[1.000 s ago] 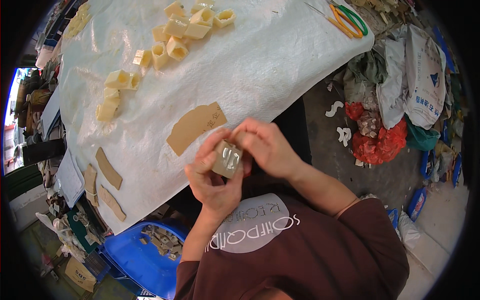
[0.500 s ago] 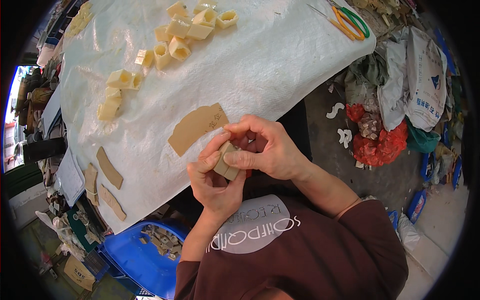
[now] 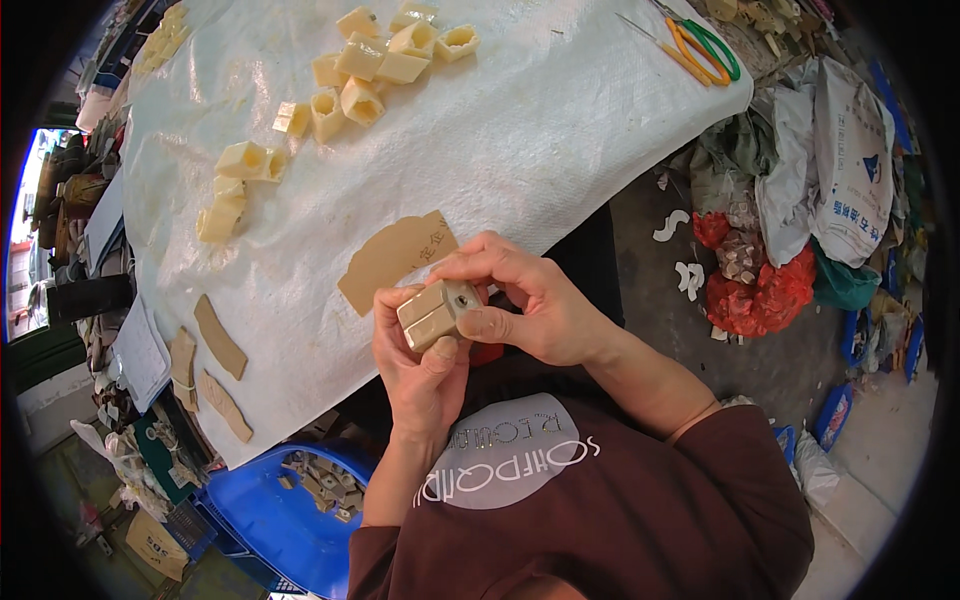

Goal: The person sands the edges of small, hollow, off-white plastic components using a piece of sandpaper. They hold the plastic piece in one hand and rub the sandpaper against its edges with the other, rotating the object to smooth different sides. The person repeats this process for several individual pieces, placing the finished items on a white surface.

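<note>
Both hands are closed on a tan faceted block with a seam along its side and a small round hole in one end. My left hand grips it from the left and below, thumb at its lower edge. From the right, my right hand pinches it near the holed end, fingers over the top. Just beyond my hands, a brown cardboard piece with a scalloped edge lies on the white sheet. Farther off sit several glossy pale-yellow hollow pieces, some grouped and some in a short row.
Scissors with orange and green handles lie at the sheet's far right. Cardboard strips rest near its left edge. Below stands a blue basin holding several tan blocks. Red bags and white sacks crowd the right floor.
The block has been turned in my hands, so its holed end now shows. My left fingers and thumb have shifted around it, and my right hand has regripped slightly.
</note>
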A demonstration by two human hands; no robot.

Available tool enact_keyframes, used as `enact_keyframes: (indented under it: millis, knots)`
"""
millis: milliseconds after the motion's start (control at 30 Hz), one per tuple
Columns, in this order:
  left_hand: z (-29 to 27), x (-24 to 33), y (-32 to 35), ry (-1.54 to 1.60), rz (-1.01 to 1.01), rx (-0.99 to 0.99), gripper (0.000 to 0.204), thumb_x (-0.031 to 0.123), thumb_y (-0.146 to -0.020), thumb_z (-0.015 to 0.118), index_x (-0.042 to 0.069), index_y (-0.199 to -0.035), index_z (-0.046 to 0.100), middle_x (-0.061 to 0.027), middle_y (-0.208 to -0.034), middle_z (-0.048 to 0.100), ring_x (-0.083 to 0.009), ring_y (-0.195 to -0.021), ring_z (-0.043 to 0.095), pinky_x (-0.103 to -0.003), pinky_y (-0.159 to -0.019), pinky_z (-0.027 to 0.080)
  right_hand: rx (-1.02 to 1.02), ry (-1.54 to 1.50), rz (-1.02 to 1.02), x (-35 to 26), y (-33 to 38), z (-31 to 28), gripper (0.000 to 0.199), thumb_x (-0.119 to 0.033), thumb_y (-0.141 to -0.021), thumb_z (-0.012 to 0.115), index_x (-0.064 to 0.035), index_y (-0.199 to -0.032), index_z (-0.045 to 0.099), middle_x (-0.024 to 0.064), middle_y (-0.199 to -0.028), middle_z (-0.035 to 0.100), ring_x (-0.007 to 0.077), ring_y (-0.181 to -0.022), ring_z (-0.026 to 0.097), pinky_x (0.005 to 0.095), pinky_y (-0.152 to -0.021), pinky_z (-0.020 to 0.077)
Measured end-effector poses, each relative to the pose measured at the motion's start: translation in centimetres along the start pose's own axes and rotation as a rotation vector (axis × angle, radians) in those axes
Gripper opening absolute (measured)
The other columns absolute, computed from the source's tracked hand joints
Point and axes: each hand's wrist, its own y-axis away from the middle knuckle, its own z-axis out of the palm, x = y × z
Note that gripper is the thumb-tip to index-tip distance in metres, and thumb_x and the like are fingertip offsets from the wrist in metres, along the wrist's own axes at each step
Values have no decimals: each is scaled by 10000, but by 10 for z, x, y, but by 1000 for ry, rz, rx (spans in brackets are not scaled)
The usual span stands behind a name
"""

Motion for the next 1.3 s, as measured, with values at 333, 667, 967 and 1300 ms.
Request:
enact_keyframes:
  millis: [333, 667, 967, 1300]
  knots:
    - [1, 1, -4, 119, -94, -31, 516, 115, -706, 758, 73, -1066, 391, -78, -1091, 501, -207, -1037, 535, -352, -904, 473, 213, -95, -53, 11, 3, 18, 211, -135, -852, 599, -77, -1053, 577, 21, -934, 462, 84, -815, 461, 227, -703, 398]
    - [6, 5, -9, 411, -207, -80, 564, 143, -727, 741, 77, -1166, 394, -148, -1195, 483, -263, -1073, 520, -380, -927, 456, 132, -242, 41, -4, -3, 6, 662, -481, -875, 488, -17, -1320, 330, 68, -1139, 436, 140, -1001, 439, 292, -888, 359]
    - [-24, 20, -13, -147, -95, -362, 551, 231, -770, 706, 59, -1204, 413, -122, -1118, 502, -236, -1039, 528, -361, -835, 482, -237, -137, 102, -12, -18, -5, 514, -397, -813, 614, -32, -1165, 530, 119, -1267, 371, 221, -1162, 401, 341, -947, 353]
    - [-15, 20, -10, -437, 93, -252, 756, 460, -806, 612, -20, -1305, 308, -136, -1218, 449, -222, -1088, 476, -348, -923, 386, -131, -213, 39, 4, -14, 14, 444, -285, -831, 634, -28, -1169, 503, 37, -1107, 443, 100, -856, 481, 257, -790, 406]
